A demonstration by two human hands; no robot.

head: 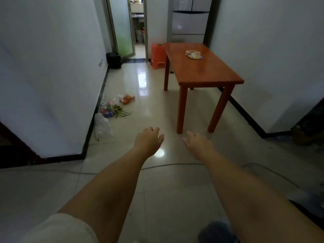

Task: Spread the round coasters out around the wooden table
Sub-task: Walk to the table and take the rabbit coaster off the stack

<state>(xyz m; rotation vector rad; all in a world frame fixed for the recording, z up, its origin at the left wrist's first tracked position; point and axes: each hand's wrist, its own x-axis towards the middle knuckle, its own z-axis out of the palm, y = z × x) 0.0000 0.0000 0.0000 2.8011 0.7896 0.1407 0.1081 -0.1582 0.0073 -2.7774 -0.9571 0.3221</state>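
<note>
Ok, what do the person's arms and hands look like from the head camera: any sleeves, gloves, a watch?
Both forearms are bare from above the elbow down. The left hand and right hand carry no gloves, rings, watch or bands that I can see. A short, pale cream sleeve covers the left upper arm. No sleeve shows on the right arm within the frame.

coasters (pixel 194 54) overlapped, count unclear, fridge (pixel 190 18) top cropped

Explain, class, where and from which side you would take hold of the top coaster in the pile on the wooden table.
Judging from afar, the round coasters lie flat and overlapping on the wooden table. Probably best to pinch the top one's exposed rim from above, approaching from the table's near open side, since the wall blocks the right. Both the left hand and the right hand are empty.
</note>
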